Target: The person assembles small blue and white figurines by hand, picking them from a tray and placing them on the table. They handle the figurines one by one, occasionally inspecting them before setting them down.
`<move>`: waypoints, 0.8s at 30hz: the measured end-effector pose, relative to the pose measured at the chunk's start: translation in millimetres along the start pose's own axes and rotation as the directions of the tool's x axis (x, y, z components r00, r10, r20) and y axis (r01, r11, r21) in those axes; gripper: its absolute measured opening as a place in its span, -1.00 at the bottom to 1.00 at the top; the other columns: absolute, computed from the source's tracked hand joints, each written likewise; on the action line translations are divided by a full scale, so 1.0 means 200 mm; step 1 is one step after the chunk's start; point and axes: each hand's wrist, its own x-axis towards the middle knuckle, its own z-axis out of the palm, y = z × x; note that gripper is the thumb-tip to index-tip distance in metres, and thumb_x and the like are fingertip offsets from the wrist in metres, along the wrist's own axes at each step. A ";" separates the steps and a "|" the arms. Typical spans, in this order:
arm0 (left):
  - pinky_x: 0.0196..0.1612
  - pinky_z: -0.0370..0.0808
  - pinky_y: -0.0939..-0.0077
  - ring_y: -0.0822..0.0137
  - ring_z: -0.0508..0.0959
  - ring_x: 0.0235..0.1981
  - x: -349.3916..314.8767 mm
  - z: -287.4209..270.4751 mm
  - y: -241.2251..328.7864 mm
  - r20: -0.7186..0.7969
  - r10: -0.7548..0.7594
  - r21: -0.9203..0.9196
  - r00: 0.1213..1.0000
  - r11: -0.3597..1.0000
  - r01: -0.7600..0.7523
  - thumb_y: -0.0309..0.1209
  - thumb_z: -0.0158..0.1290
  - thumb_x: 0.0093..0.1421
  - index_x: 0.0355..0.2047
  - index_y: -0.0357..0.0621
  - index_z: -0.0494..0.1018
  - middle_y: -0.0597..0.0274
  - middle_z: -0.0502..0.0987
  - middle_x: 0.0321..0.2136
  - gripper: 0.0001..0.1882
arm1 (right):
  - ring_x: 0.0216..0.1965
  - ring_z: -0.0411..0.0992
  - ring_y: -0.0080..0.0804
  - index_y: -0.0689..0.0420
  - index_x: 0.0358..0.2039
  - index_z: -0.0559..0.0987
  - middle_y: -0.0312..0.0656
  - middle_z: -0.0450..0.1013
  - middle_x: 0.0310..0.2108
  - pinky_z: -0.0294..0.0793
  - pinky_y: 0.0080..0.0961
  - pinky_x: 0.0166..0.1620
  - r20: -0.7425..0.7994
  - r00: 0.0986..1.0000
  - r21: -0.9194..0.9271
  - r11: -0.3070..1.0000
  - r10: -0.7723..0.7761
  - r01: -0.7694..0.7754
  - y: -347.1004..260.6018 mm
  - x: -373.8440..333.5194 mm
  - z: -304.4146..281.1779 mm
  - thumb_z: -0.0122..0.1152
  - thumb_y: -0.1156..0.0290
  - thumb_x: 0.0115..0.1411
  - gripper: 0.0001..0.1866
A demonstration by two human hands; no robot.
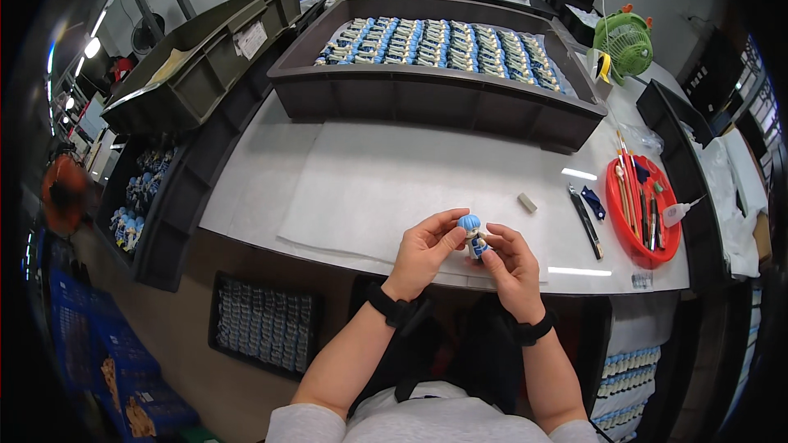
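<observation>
It was a toy workshop. A big tray [427,94] held rows of little figures [443,41]. Brushes sat in a red dish [657,254].

bright overhead light, glare on table [574,174], fisheye-dark edges.

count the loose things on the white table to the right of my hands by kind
red round tray holding brushes: 1
small white block: 1
black-handled tool: 1
clear glue bottle: 1
green desk fan: 1
total: 5
</observation>
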 end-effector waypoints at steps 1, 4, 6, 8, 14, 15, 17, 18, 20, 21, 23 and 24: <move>-0.06 0.46 0.53 0.44 0.49 -0.15 0.00 0.00 0.00 -0.004 -0.007 -0.008 1.000 1.000 0.007 -0.46 -0.04 0.30 0.07 -0.28 0.35 0.22 0.51 -0.15 -0.66 | -0.13 0.47 -0.37 0.27 0.09 0.28 -0.04 0.40 -0.10 0.54 -0.47 -0.11 -0.010 1.000 0.001 1.000 0.004 -0.004 0.00 0.00 0.00 0.03 0.56 0.26 -0.62; -0.07 0.45 0.55 0.46 0.49 -0.16 0.00 -0.01 -0.01 -0.015 -0.022 -0.040 1.000 0.999 0.022 -0.47 -0.05 0.30 0.07 -0.28 0.35 0.23 0.52 -0.15 -0.67 | -0.18 0.49 -0.39 0.27 0.08 0.29 -0.05 0.41 -0.13 0.55 -0.53 -0.16 -0.034 0.999 0.001 1.000 0.018 -0.018 -0.02 -0.01 0.01 0.05 0.58 0.24 -0.61; -0.07 0.45 0.56 0.46 0.49 -0.16 0.00 -0.01 -0.02 -0.022 -0.023 -0.075 0.999 0.997 0.022 -0.47 -0.06 0.30 0.07 -0.27 0.34 0.23 0.52 -0.15 -0.67 | -0.20 0.51 -0.38 0.27 0.08 0.29 -0.05 0.41 -0.13 0.55 -0.55 -0.19 -0.038 0.999 -0.004 0.999 0.032 -0.032 -0.03 -0.01 0.01 0.06 0.58 0.24 -0.61; -0.09 0.46 0.58 0.48 0.50 -0.18 0.00 0.00 -0.01 -0.043 -0.020 -0.098 0.999 0.995 0.015 -0.47 -0.03 0.29 0.05 -0.27 0.36 0.23 0.52 -0.17 -0.67 | -0.21 0.51 -0.38 0.27 0.08 0.28 -0.05 0.41 -0.13 0.54 -0.57 -0.20 -0.039 0.999 -0.006 0.999 0.034 -0.034 -0.03 -0.01 0.02 0.05 0.57 0.25 -0.61; -0.08 0.45 0.58 0.47 0.49 -0.16 -0.01 0.01 0.02 -0.037 -0.024 -0.070 0.999 0.997 0.021 -0.49 0.00 0.27 0.03 -0.28 0.37 0.21 0.52 -0.16 -0.68 | -0.21 0.51 -0.37 0.27 0.09 0.28 -0.05 0.41 -0.12 0.53 -0.57 -0.20 -0.027 0.999 -0.014 0.999 0.029 -0.030 -0.02 -0.01 0.01 0.02 0.54 0.27 -0.62; -0.07 0.45 0.58 0.46 0.49 -0.15 -0.01 0.01 0.02 -0.029 -0.028 -0.066 0.999 0.997 0.026 -0.49 0.00 0.26 0.03 -0.29 0.36 0.21 0.51 -0.15 -0.67 | -0.21 0.51 -0.37 0.26 0.09 0.28 -0.05 0.41 -0.12 0.53 -0.57 -0.20 -0.027 0.999 -0.019 0.999 0.026 -0.026 -0.02 -0.01 0.00 0.01 0.54 0.28 -0.63; -0.06 0.45 0.57 0.46 0.49 -0.15 0.00 0.01 0.01 -0.024 -0.026 -0.062 0.999 0.998 0.025 -0.49 0.01 0.26 0.02 -0.29 0.37 0.21 0.51 -0.15 -0.68 | -0.21 0.51 -0.35 0.26 0.10 0.28 -0.04 0.43 -0.12 0.54 -0.56 -0.20 -0.025 0.999 -0.037 0.999 0.021 -0.022 -0.01 -0.01 -0.01 0.02 0.52 0.28 -0.62; -0.06 0.45 0.57 0.46 0.49 -0.15 0.00 0.01 0.01 -0.023 -0.025 -0.059 0.999 0.998 0.023 -0.49 0.01 0.26 0.02 -0.28 0.37 0.21 0.51 -0.15 -0.68 | -0.21 0.52 -0.34 0.25 0.10 0.28 -0.04 0.43 -0.12 0.55 -0.55 -0.20 -0.022 1.000 -0.044 0.999 0.019 -0.020 -0.01 -0.01 -0.01 0.02 0.51 0.28 -0.62; -0.08 0.45 0.58 0.47 0.49 -0.16 0.00 0.01 0.00 -0.033 -0.019 -0.066 0.999 0.998 0.017 -0.47 0.02 0.26 0.01 -0.28 0.38 0.22 0.52 -0.16 -0.69 | -0.21 0.52 -0.35 0.25 0.10 0.29 -0.03 0.45 -0.13 0.54 -0.55 -0.20 -0.024 0.999 -0.044 0.999 0.028 -0.029 -0.02 -0.01 0.00 0.02 0.51 0.28 -0.62; -0.09 0.45 0.59 0.48 0.49 -0.17 0.00 0.01 0.00 -0.038 -0.016 -0.070 0.999 0.997 0.013 -0.46 0.02 0.26 0.00 -0.28 0.38 0.23 0.52 -0.17 -0.69 | -0.21 0.51 -0.35 0.25 0.10 0.29 -0.02 0.45 -0.13 0.54 -0.54 -0.19 -0.024 0.999 -0.045 0.998 0.033 -0.034 -0.02 -0.01 0.00 0.01 0.50 0.28 -0.62; -0.11 0.45 0.60 0.48 0.49 -0.19 -0.01 0.01 0.01 -0.043 -0.013 -0.057 0.999 0.998 0.011 -0.45 0.02 0.26 -0.01 -0.28 0.39 0.24 0.53 -0.18 -0.69 | -0.21 0.51 -0.36 0.24 0.10 0.29 -0.02 0.46 -0.13 0.54 -0.54 -0.19 -0.020 0.999 -0.040 0.998 0.038 -0.039 -0.02 -0.01 0.00 0.01 0.50 0.29 -0.62; -0.12 0.45 0.61 0.49 0.49 -0.20 -0.01 0.01 0.01 -0.045 -0.011 -0.050 0.999 0.999 0.009 -0.44 0.03 0.26 -0.01 -0.28 0.39 0.24 0.53 -0.19 -0.69 | -0.21 0.51 -0.36 0.24 0.10 0.29 -0.02 0.46 -0.13 0.54 -0.54 -0.19 -0.019 0.999 -0.038 0.998 0.040 -0.041 -0.02 -0.01 0.00 0.01 0.49 0.29 -0.63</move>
